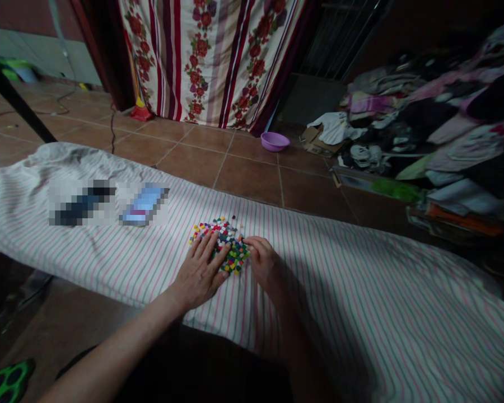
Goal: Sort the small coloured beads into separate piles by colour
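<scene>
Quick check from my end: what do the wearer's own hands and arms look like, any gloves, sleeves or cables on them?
Both hands, left hand and right hand, are ungloved. The left forearm is bare, with no sleeve, watch or cable visible. The right forearm is in shadow; no sleeve shows near its wrist, but further down is too dark to tell.

Txt, labels, brands, nos., signs: none legible. Dark item (80, 205) and phone-like item (146, 202) on striped cloth (357, 280) are pixelated, i.e. any markings thereon can't be read.
</scene>
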Available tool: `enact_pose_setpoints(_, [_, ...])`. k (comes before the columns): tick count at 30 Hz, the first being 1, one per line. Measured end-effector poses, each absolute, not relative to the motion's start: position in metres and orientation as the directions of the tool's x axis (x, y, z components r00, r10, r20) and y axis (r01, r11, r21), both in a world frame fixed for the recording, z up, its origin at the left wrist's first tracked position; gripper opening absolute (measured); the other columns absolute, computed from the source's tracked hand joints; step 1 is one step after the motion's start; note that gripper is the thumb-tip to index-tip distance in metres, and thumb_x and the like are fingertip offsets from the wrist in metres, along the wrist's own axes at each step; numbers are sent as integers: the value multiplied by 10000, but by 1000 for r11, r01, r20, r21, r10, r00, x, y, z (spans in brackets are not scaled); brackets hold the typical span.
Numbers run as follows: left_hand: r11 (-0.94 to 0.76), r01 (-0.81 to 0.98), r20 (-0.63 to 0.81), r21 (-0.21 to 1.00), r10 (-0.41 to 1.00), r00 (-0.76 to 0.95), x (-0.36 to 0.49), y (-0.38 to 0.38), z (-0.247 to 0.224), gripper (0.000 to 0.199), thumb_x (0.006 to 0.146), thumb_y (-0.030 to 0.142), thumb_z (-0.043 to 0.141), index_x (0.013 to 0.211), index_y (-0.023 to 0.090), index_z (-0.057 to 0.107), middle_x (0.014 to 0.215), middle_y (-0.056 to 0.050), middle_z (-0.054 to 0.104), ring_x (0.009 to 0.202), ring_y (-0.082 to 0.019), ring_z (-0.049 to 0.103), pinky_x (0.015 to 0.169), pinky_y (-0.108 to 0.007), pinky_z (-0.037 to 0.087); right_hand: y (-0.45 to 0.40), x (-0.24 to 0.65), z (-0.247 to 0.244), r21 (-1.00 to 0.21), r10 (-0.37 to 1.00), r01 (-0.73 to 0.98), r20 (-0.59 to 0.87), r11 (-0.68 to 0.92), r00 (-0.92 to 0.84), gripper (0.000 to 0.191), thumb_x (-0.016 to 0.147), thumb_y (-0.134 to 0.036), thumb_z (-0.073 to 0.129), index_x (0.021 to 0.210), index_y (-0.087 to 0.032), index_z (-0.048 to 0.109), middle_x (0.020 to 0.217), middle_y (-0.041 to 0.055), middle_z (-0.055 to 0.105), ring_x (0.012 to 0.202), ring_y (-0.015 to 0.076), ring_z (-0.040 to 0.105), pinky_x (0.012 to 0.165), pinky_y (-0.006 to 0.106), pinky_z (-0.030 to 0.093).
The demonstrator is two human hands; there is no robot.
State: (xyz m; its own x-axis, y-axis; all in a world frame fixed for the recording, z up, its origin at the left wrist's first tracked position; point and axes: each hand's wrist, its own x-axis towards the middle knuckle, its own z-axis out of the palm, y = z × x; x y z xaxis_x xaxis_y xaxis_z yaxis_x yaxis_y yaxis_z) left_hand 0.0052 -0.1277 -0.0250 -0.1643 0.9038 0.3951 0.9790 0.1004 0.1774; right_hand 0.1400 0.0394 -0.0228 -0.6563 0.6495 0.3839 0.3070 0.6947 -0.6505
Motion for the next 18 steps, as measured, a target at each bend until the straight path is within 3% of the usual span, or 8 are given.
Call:
enact_pose_setpoints(10, [160, 978, 400, 134, 894, -201, 10, -123, -27, 608, 966, 450, 451, 1526, 243, 339, 1607, -184, 314, 1486, -343, 315, 1177, -581, 333, 41, 134, -23, -635, 649, 328, 374, 700, -662, 378, 904, -137, 375, 1060, -216, 710, 1103, 84, 699, 1032, 194, 665, 956, 354, 542])
enact_pose_setpoints(18, [117, 967, 388, 228, 900, -200, 6, -142, -26, 612, 987, 414, 414, 1538, 176, 296, 1586, -219, 333, 1507, -336, 272, 1167, -558, 370, 40, 129, -29, -611, 623, 299, 427, 733, -655, 396, 884, -121, 357, 1041, -188, 715, 1056, 104, 696, 1017, 203, 656, 973, 377, 527])
